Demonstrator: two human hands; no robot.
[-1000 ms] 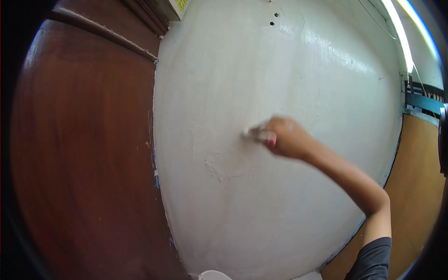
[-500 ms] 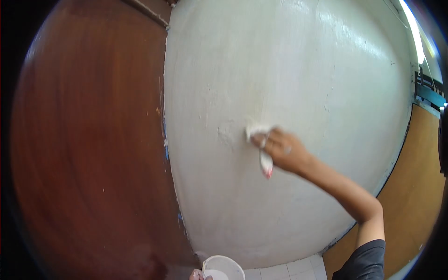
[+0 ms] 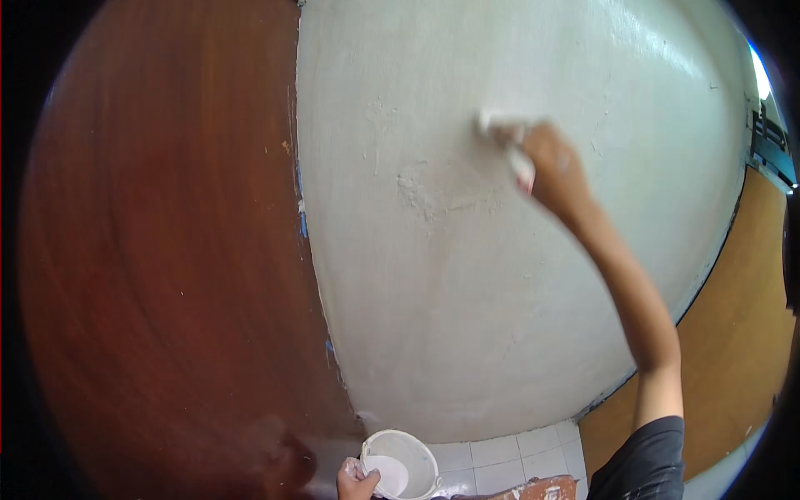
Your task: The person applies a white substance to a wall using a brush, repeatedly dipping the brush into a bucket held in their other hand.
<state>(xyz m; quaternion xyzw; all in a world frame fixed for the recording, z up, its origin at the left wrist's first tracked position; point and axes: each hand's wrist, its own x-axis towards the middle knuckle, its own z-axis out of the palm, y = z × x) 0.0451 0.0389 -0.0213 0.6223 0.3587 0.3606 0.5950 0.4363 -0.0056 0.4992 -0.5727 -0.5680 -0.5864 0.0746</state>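
My right hand (image 3: 550, 162) is closed round a paintbrush (image 3: 523, 173) with a white handle that ends in red. The brush head is against the pale wall (image 3: 500, 292) in its upper middle, slightly blurred by motion. Rough, flaking patches mark the wall to the left of and below the brush. At the bottom, my left hand (image 3: 357, 482) grips the near left rim of a white bucket (image 3: 422, 454), which holds white paint (image 3: 387, 473).
A dark red-brown wooden panel (image 3: 167, 250) covers the left side. An orange-brown panel (image 3: 717, 333) stands at the right. White floor tiles (image 3: 498, 452) and a worn brown surface (image 3: 546, 489) show at the bottom.
My right hand and the brush have moved up and a little right on the wall. The view has shifted down, so more of the bucket, my left hand and the floor shows.
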